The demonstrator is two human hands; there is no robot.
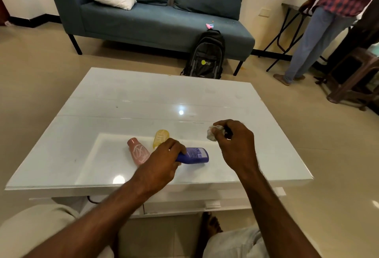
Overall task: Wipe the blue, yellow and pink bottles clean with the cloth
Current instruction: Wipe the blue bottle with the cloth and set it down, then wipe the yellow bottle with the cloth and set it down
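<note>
Head view: both hands closed over the white table
Left hand grips the lying blue bottle; right hand clenches the crumpled cloth just beyond; pink bottle and yellow bottle lie leftward.

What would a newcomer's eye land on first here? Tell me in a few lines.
First, the two hands over the glossy white table: the left hand grips the blue bottle lying near the front edge, while the right hand holds a crumpled white cloth just above it. Next, the pink bottle and yellow bottle lying to the left, with the blue sofa behind.
</note>
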